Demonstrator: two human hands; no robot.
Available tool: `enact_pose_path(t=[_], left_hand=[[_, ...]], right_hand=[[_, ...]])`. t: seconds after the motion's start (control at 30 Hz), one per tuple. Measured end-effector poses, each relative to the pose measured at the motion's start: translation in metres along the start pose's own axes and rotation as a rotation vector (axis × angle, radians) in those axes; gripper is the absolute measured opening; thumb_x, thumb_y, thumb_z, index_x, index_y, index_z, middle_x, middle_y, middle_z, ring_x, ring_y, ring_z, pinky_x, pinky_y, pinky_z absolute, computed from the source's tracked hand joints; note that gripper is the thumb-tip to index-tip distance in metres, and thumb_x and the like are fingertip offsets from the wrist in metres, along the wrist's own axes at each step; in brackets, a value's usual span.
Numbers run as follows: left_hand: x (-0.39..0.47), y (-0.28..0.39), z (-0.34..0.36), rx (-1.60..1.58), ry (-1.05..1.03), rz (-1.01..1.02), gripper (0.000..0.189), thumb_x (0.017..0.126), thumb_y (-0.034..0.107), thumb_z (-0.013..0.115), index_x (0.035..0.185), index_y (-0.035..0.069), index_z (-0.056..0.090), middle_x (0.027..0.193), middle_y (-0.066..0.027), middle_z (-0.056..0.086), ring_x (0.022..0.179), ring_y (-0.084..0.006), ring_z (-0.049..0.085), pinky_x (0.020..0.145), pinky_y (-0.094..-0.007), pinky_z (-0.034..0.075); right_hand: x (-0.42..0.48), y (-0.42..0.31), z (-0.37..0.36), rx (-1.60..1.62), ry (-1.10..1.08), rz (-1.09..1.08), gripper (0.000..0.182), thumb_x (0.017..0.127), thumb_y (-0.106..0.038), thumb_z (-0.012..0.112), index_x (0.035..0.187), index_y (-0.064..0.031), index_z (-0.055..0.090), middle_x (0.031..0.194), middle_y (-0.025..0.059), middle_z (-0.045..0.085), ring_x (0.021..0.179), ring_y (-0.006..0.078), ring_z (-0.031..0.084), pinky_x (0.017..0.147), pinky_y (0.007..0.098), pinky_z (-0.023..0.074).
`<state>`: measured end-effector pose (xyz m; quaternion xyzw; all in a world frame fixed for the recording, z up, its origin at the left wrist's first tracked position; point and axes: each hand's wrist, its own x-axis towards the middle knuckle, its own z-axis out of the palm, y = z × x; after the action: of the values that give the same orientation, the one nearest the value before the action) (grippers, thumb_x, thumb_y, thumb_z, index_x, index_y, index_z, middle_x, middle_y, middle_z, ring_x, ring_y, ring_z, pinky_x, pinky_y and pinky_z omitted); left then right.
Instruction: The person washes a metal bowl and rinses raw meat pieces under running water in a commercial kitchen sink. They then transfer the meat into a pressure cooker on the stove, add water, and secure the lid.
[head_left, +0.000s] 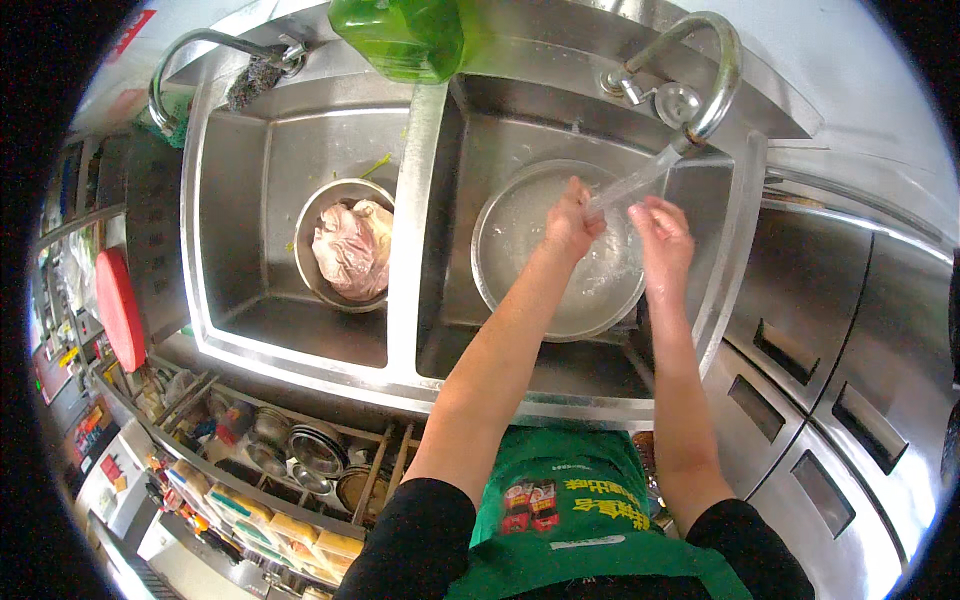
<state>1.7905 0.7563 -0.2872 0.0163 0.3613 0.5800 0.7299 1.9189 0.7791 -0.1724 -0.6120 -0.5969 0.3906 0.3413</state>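
Water pours from the curved metal faucet over the right sink basin. My left hand is in this stream, above a large round bowl of cloudy water, fingers partly curled, with nothing visible in it. To its right, my right hand is raised over the bowl's right edge, wet, its fingers loosely bent and apart and holding nothing. In the left basin, a metal bowl holds a pale pink piece of raw meat.
A green plastic container stands behind the basin divider. A second faucet arches at the left, beside a steel-wool scourer. Stainless cabinet doors flank the right side. Stacked metal bowls sit on a lower-left shelf.
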Motion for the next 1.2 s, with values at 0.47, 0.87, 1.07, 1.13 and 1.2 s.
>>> enact_pose_path(t=[0.47, 0.87, 1.07, 1.13, 1.2], left_hand=[[-0.199, 0.136, -0.009, 0.614, 0.229, 0.583, 0.042, 0.091, -0.003, 0.039, 0.131, 0.004, 0.045, 0.135, -0.0125, 0.045, 0.125, -0.0252, 0.043, 0.104, -0.0402, 0.035], [-0.239, 0.213, -0.418, 0.671, 1.415, -0.221, 0.037, 0.07, 0.014, 0.06, 0.1, -0.006, 0.059, 0.078, -0.0154, 0.061, 0.065, -0.0265, 0.06, 0.058, -0.0375, 0.05], [-0.236, 0.232, -0.398, 0.338, 0.843, -0.276, 0.016, 0.072, 0.016, 0.056, 0.08, 0.003, 0.055, 0.071, -0.0093, 0.053, 0.054, -0.0257, 0.051, 0.05, -0.04, 0.048], [-0.23, 0.243, -0.375, 0.274, 0.727, -0.218, 0.015, 0.071, 0.012, 0.058, 0.081, 0.002, 0.053, 0.076, -0.0099, 0.053, 0.066, -0.0247, 0.053, 0.057, -0.0384, 0.048], [-0.22, 0.258, -0.327, 0.279, 0.772, -0.214, 0.014, 0.071, 0.009, 0.059, 0.082, 0.002, 0.054, 0.078, -0.0098, 0.054, 0.071, -0.0238, 0.054, 0.06, -0.037, 0.047]], right_hand=[[0.175, 0.008, 0.031, 0.31, -0.435, 0.465, 0.071, 0.087, -0.064, 0.042, 0.107, 0.0015, 0.059, 0.085, 0.0093, 0.069, 0.059, 0.007, 0.059, 0.051, 0.0191, 0.0408], [-0.032, -0.014, 0.079, 0.245, -0.401, 0.528, 0.03, 0.091, -0.034, 0.053, 0.096, -0.0085, 0.066, 0.072, 0.0018, 0.061, 0.059, 0.006, 0.048, 0.053, 0.0213, 0.0378], [-0.124, 0.006, 0.055, 0.124, -0.431, 0.653, 0.02, 0.092, -0.022, 0.055, 0.099, -0.0053, 0.063, 0.075, 0.0033, 0.062, 0.058, 0.0074, 0.051, 0.051, 0.0214, 0.0403], [-0.139, 0.003, 0.043, 0.061, -0.443, 0.672, 0.02, 0.091, -0.02, 0.055, 0.101, -0.0052, 0.063, 0.076, 0.0037, 0.063, 0.059, 0.0074, 0.052, 0.052, 0.021, 0.041], [-0.151, 0.003, 0.03, -0.005, -0.429, 0.685, 0.019, 0.091, -0.019, 0.055, 0.102, -0.006, 0.062, 0.077, 0.0039, 0.064, 0.06, 0.0074, 0.052, 0.052, 0.0207, 0.0417]])
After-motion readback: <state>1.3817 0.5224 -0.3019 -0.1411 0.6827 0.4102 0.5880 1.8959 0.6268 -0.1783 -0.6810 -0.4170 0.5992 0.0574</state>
